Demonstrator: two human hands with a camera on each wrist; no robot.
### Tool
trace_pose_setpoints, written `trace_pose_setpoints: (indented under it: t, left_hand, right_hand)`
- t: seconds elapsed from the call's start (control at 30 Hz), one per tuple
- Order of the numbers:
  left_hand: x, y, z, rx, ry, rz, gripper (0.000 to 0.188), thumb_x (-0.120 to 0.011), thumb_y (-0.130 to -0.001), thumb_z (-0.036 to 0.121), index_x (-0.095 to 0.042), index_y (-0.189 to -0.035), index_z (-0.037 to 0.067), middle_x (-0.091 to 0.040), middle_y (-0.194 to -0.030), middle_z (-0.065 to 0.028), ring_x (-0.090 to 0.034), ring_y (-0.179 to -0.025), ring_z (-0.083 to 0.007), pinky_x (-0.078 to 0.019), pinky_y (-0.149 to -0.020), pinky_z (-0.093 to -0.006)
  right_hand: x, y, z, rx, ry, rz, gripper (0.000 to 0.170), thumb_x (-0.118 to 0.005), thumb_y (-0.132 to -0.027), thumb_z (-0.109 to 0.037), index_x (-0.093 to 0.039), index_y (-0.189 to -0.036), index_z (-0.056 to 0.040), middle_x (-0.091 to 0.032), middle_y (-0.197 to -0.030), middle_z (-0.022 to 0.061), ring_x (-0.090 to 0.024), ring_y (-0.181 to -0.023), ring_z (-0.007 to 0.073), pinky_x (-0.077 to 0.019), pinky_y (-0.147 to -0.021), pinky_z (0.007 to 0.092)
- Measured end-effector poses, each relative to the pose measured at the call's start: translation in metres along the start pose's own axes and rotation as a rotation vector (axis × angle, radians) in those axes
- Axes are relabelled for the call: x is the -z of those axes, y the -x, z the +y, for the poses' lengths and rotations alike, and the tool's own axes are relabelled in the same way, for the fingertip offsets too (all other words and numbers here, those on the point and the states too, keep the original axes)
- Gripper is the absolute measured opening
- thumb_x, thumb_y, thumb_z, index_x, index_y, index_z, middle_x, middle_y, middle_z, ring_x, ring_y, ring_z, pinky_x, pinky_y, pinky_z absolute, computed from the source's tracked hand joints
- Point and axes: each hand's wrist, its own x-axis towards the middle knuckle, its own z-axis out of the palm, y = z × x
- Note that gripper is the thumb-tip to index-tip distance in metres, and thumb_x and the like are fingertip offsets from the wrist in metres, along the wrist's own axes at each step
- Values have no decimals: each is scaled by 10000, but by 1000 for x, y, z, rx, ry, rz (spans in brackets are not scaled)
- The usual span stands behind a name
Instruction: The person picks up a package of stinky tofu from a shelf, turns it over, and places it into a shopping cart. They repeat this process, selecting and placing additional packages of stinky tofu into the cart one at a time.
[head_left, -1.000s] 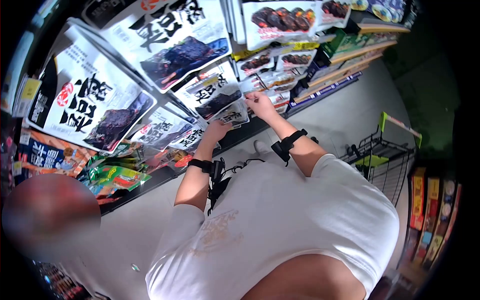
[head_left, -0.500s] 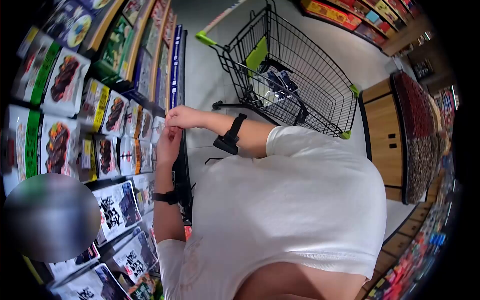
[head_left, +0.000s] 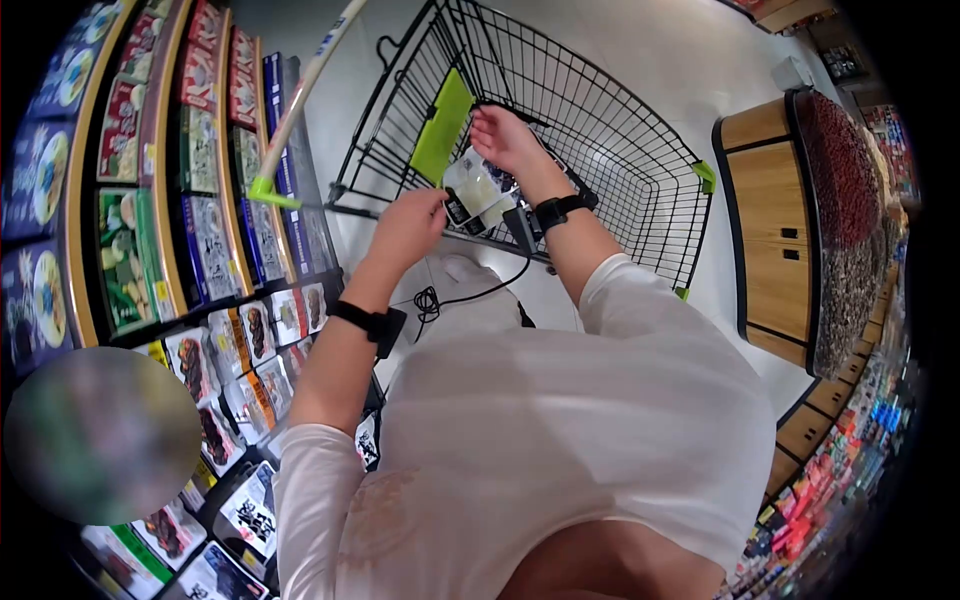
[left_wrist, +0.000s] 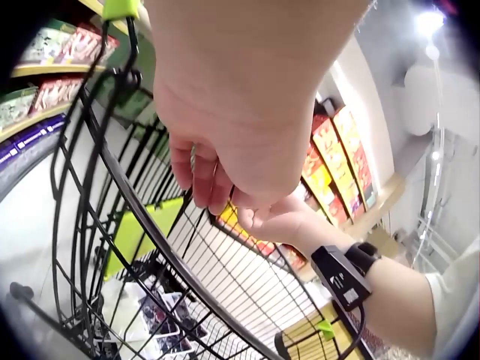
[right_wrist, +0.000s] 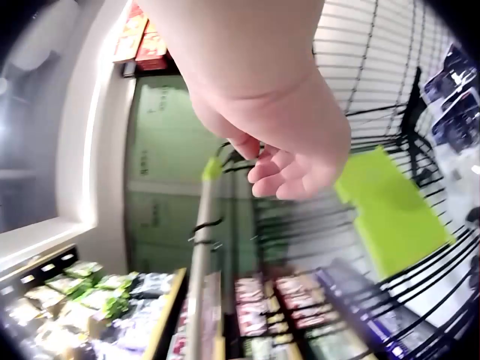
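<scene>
My left hand (head_left: 408, 228) hovers at the near side of the shopping cart (head_left: 640, 190), its fingers bent loosely with nothing visible in them. In the left wrist view, those fingers hang over the cart's rim. Farther in, my right hand (head_left: 508, 142) is above the basket, near the green plastic flap (head_left: 443, 125). The right wrist view shows its fingers (right_wrist: 289, 176) loosely curled and holding nothing visible. Below the hands, white-and-dark food pouches (head_left: 478, 185) lie in the cart, partly hidden by the right wrist in the head view.
Shelves of boxed goods (head_left: 205, 200) and hanging food pouches (head_left: 245, 370) line the left side. The cart's handle (head_left: 310, 85) rises beside them. On the right stands a wooden bin (head_left: 765, 245) heaped with dry goods. A cable (head_left: 470, 295) hangs from the right wrist strap.
The view has turned from the pouch shelf to the cart. Both hands have left the shelf front and moved over the cart; they were close together half a second ago and are now apart.
</scene>
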Motion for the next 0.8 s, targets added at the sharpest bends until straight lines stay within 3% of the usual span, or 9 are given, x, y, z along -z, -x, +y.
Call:
trace_pose_setpoints:
  t: [0.1,0.2,0.27,0.3,0.47,0.53,0.67,0.7,0.8]
  left_hand:
    - [-48,-40,-13,20,-107,-106,191,-568,-793,140,-621,-961,67,-629,-871,-124,-599,-837,-301,-486,-718,-382]
    - [-81,-46,-25,41,-90,-104,115,-559,-789,170,-574,-807,58,-600,-762,-113,-591,-756,-315,-473,-655,-440]
    - [-83,-48,-23,80,-181,-209,117,-566,-787,183,-553,-749,74,-591,-710,-92,-590,-687,-297,-484,-606,-413]
    - [-86,-47,-24,5,-217,-66,126,-571,-778,181,-530,-699,92,-569,-652,-66,-581,-622,-269,-484,-548,-387]
    - [-83,-44,-26,19,-211,-115,114,-596,-732,160,-513,-672,110,-531,-607,-40,-568,-581,-225,-463,-489,-364]
    - [-85,-45,-28,34,-209,-114,113,-604,-715,151,-508,-668,112,-514,-591,-31,-559,-565,-213,-454,-471,-358]
    - [-86,-42,-30,-49,-249,-58,136,-617,-685,127,-488,-647,113,-443,-548,-5,-510,-517,-165,-415,-437,-301]
    - [-84,-42,-29,-43,-217,-74,128,-621,-689,108,-498,-657,111,-454,-552,-12,-510,-508,-176,-411,-432,-307]
    - [-85,-45,-30,-50,-259,-77,138,-621,-675,122,-487,-643,114,-446,-553,1,-501,-513,-156,-399,-440,-290]
  right_hand:
    - [109,-65,14,-169,-23,329,130,-540,-852,-235,-547,-787,-122,-565,-704,1,-572,-645,164,-489,-607,282]
    - [203,-101,57,-279,32,540,128,-525,-856,-196,-536,-774,-98,-546,-674,13,-567,-621,170,-494,-563,280]
    - [221,-101,78,-256,17,731,57,-526,-849,-131,-530,-822,-80,-540,-723,39,-569,-687,183,-511,-608,276]
    - [241,-108,96,-271,2,710,56,-543,-847,-136,-529,-860,-84,-542,-777,46,-565,-724,186,-513,-616,276]
    - [249,-118,141,-313,-99,820,141,-589,-849,-162,-533,-950,-82,-532,-944,71,-550,-811,203,-519,-645,276]
    - [247,-126,153,-276,-124,697,211,-603,-859,-204,-521,-995,-65,-511,-966,70,-550,-806,211,-522,-652,274]
    - [266,-142,179,-175,-399,716,294,-605,-866,-223,-468,-1023,-16,-508,-996,70,-590,-883,243,-544,-673,279]
    - [275,-144,184,-145,-476,643,221,-624,-847,-204,-475,-938,-69,-493,-853,56,-619,-816,256,-559,-621,310]
    - [277,-167,179,-185,-511,577,202,-627,-847,-166,-468,-907,-56,-486,-801,56,-629,-760,258,-569,-618,317]
